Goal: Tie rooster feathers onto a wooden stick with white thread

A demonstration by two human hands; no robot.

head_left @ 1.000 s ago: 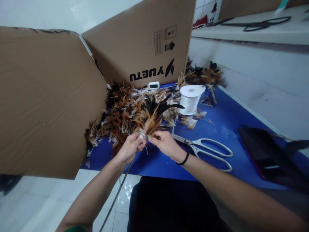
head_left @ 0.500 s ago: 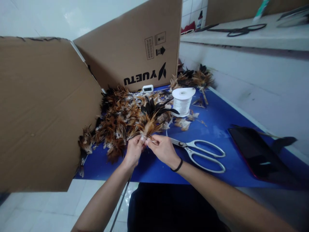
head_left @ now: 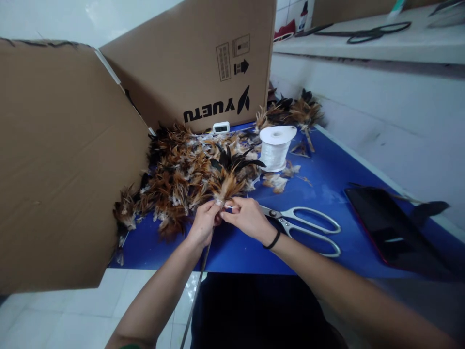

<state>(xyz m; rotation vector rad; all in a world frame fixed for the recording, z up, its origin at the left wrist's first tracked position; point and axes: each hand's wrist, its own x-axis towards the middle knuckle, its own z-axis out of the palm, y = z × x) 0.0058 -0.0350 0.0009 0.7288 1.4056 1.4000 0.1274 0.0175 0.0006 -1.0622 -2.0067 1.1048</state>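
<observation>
A thin stick [head_left: 195, 294] runs from the hands toward 6 o'clock. The left hand [head_left: 203, 225] has its grip clamped on the base of a feather bundle [head_left: 227, 186] pointing to 12; the right hand [head_left: 250, 218] pinches white thread [head_left: 229, 207] there. On the blue tabletop [head_left: 316, 179], scissors [head_left: 285, 214] lie at 3 o'clock, more feathers [head_left: 178, 174] around 11, a white spool [head_left: 275, 156] near 2. A cardboard box [head_left: 170, 72] stands behind at 12.
</observation>
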